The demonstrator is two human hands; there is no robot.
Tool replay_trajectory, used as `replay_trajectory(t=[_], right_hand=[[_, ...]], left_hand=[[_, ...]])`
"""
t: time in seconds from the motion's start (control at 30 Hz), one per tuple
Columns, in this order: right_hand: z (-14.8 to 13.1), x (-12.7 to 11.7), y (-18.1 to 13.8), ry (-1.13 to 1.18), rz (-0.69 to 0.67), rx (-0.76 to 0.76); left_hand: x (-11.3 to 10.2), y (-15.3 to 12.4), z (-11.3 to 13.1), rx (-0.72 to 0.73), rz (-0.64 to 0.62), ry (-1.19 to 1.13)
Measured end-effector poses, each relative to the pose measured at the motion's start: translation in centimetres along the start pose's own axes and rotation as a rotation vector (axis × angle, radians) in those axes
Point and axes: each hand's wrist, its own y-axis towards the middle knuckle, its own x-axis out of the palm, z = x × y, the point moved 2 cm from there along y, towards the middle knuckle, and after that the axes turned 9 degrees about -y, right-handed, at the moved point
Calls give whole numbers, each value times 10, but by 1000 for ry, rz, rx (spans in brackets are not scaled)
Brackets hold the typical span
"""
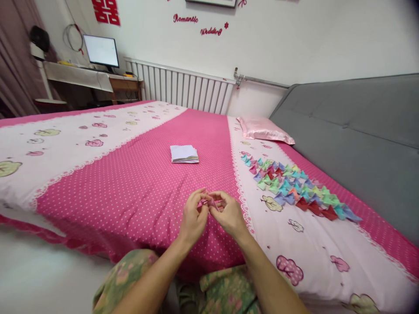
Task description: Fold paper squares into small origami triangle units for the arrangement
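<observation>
My left hand (192, 216) and my right hand (230, 213) meet over the near edge of the bed. Both pinch a small pink folded paper piece (207, 201) between their fingertips. Much of the paper is hidden by my fingers. To the right, several folded paper pieces (296, 187) in blue, green, pink and red lie in a long band on the sheet. A stack of white paper sheets (184, 154) rests further back on the bed, beyond my hands.
The bed carries a pink dotted sheet (137, 183) with pale patterned side panels. A pink pillow (264, 129) lies by the grey headboard (356, 131). A radiator (183, 87) and a desk with a monitor (101, 50) stand at the far wall. My knees show below.
</observation>
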Motion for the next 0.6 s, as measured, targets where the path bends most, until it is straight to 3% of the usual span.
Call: replay_trajectory(t=[0.23,0.4,0.6], right_hand=[[-3,-2,-2,-50,31,-17],[-8,0,-4,-49,-44,-94],[-11,0,-5,-14,-29,-101]], left_hand=[[-1,0,-10,-120,-3,-125],[-3,1,-12,-229,28,-294],[-4,4,-12,-323,69,-369]])
